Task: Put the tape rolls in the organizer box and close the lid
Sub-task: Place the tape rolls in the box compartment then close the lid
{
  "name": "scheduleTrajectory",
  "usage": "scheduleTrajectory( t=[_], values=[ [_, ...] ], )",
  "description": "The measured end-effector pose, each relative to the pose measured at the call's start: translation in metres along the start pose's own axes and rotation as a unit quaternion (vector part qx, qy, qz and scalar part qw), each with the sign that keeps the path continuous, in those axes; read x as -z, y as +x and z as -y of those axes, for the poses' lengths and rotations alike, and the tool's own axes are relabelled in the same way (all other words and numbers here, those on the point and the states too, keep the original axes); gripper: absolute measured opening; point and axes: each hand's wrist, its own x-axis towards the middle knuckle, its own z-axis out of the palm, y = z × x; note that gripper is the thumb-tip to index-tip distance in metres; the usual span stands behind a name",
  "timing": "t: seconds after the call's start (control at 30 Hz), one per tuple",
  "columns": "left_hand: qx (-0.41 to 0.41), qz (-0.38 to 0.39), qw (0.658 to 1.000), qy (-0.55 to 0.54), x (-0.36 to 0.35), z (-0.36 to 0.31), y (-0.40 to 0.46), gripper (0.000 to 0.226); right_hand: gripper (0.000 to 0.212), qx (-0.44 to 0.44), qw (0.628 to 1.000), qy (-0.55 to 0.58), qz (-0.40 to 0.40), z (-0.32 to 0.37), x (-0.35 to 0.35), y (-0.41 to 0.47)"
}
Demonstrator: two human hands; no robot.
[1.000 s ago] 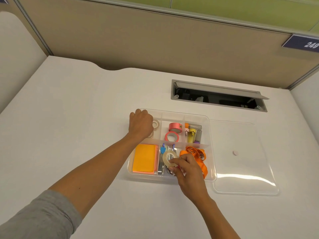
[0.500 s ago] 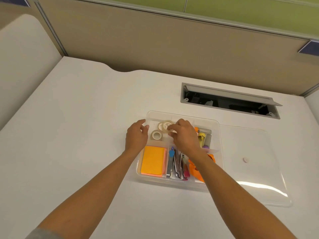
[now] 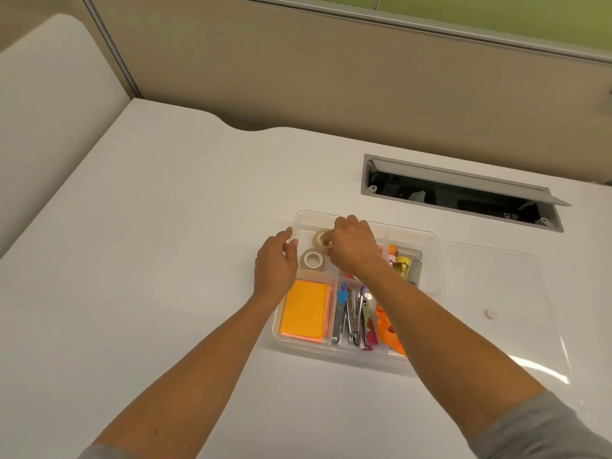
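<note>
While your right hand (image 3: 352, 248) reaches into the far-left compartment of the clear organizer box (image 3: 430, 256), its fingers are curled around a whitish tape roll (image 3: 320, 238) near the box's upper-left corner; the grip looks like a light pinch on the roll's rim, though the fingertips are partly hidden behind the roll. A second tape roll (image 3: 313, 259) lies flat just below it in the same compartment, close to the first but untouched by either hand. Your left hand (image 3: 275, 263) rests against the box's left wall, fingers loosely bent, thumb and forefinger at the rim and holding nothing else.

Your right wrist and forearm cross the middle of the box and cover most of the centre-top compartment, so you cannot tell what lies under them; only a sliver of pink shows beside the wrist. In the lower left compartment sits a stack of orange sticky notes (image 3: 304, 311). The lower centre compartment holds staplers (image 3: 354, 318) and small metal tools packed side by side, and something orange (image 3: 389, 332) fills the lower right one. Yellow and grey small items (image 3: 405, 265) stand in the upper right compartment.

The clear lid (image 3: 516, 293) lies flat on the white desk (image 3: 149, 243), touching the box's right side, right of centre in the frame. An open cable hatch (image 3: 463, 193) sits in the desk above the box, well apart from it.
</note>
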Motion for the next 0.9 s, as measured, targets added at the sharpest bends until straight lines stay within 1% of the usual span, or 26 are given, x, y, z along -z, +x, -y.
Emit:
scheduleTrajectory(
  t=[0.13,0.3,0.57,0.9],
  values=[
    [-0.001,0.0,1.0,0.0,-0.001,0.001,0.0,0.036,0.022,0.013,1.0,-0.026,0.011,0.003,-0.002,0.0],
    [-0.006,-0.006,1.0,0.002,-0.001,0.002,0.0,0.036,0.016,0.002,0.999,-0.032,0.007,0.007,-0.001,0.001],
    [-0.011,-0.006,1.0,0.005,-0.002,0.004,0.001,0.036,0.019,-0.008,1.0,-0.015,0.003,0.005,-0.004,0.005],
    [-0.011,-0.01,1.0,0.012,-0.003,0.005,0.001,0.036,0.013,-0.006,0.999,-0.052,0.007,0.007,-0.001,0.013]
  ],
)
